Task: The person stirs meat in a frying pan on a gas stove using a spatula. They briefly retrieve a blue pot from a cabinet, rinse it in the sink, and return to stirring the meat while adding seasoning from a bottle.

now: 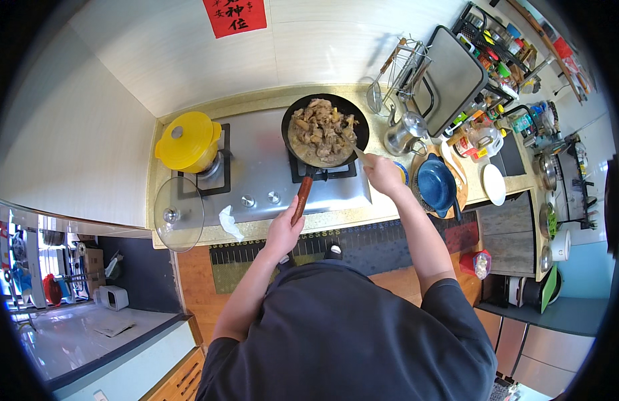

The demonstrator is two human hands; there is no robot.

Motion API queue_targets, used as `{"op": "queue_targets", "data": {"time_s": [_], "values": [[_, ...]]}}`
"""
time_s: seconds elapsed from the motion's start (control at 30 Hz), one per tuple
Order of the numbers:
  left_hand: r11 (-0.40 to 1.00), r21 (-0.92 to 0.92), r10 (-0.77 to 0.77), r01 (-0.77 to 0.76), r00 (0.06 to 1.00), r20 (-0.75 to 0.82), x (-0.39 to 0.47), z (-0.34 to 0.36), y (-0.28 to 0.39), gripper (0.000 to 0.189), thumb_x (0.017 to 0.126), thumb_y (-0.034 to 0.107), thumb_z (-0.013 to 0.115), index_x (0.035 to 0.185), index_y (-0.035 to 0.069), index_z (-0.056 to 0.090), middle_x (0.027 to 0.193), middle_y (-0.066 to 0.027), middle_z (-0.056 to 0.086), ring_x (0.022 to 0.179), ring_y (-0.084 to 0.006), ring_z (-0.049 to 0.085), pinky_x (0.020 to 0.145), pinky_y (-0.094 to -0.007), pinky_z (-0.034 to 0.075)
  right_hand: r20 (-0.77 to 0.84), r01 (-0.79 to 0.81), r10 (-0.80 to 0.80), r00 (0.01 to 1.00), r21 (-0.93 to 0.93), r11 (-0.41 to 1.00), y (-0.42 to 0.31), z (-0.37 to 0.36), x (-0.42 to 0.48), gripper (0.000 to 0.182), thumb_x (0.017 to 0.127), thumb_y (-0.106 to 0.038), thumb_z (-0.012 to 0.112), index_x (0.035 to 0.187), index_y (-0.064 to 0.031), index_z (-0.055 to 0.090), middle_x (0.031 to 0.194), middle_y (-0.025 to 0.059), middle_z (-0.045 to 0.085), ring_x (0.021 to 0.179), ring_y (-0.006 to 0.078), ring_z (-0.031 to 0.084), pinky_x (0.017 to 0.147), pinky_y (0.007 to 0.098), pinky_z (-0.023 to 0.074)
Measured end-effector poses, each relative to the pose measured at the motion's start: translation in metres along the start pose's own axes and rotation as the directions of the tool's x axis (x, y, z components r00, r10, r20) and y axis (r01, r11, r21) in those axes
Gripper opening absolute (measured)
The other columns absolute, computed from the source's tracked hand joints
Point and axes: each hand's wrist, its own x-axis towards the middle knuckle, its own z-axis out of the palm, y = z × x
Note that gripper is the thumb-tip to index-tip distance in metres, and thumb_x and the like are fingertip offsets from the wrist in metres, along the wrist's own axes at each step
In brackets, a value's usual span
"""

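A black frying pan (360, 108) full of browned meat pieces (319, 130) in a pale sauce sits over the right burner of a steel gas hob (259, 150). My left hand (283, 225) grips the pan's reddish-brown wooden handle (303, 195). In my right hand (386, 175) is a spatula (360, 154), its far end down among the meat at the pan's right side. My fingers cover the spatula's grip, and the food hides its tip.
A yellow lidded pot (189, 140) occupies the left burner. Near the counter's front edge are a glass lid (179, 215) and a crumpled white tissue (230, 223). To the right stand a steel kettle (406, 133), a blue pan (436, 183), a white plate (493, 184) and several bottles (482, 140).
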Motion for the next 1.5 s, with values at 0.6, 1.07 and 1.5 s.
{"op": "queue_targets", "data": {"time_s": [0.6, 1.07, 1.5], "values": [[1.0, 0.0, 0.016, -0.016, 1.0, 0.005, -0.002, -0.001, 0.001, 0.066, 0.096, 0.021, 0.065, 0.156, 0.013, 0.04, 0.107, -0.0229, 0.069, 0.096, -0.0389, 0.069, 0.085, -0.0439, 0.053, 0.082, 0.22, -0.236, 0.968, -0.731, 0.646, -0.064, -0.048, -0.08, 0.047, 0.092, -0.01, 0.056, 0.139, -0.0126, 0.061, 0.081, 0.0026, 0.067, 0.061, 0.0166, 0.068, 0.052, 0.0321, 0.0536], [0.999, -0.02, 0.046, -0.046, 0.999, -0.012, 0.0, 0.005, -0.009, 0.067, 0.096, 0.022, 0.066, 0.157, 0.013, 0.039, 0.107, -0.023, 0.069, 0.096, -0.0394, 0.068, 0.085, -0.0438, 0.053, 0.124, 0.214, -0.179, 0.976, -0.694, 0.687, -0.075, -0.02, 0.025, 0.038, 0.099, -0.014, 0.053, 0.136, -0.0104, 0.06, 0.095, 0.005, 0.069, 0.08, 0.0214, 0.073, 0.063, 0.0345, 0.0581], [1.0, 0.003, -0.021, 0.021, 1.0, 0.001, -0.002, 0.002, -0.001, 0.068, 0.095, 0.023, 0.066, 0.157, 0.014, 0.039, 0.101, -0.0218, 0.068, 0.092, -0.039, 0.068, 0.082, -0.0442, 0.053, 0.096, 0.277, -0.332, 0.938, -0.783, 0.557, -0.078, -0.134, -0.034, 0.017, 0.096, -0.014, 0.059, 0.1, -0.0132, 0.075, 0.081, 0.0024, 0.072, 0.069, 0.0162, 0.073, 0.056, 0.0314, 0.0563]]}}
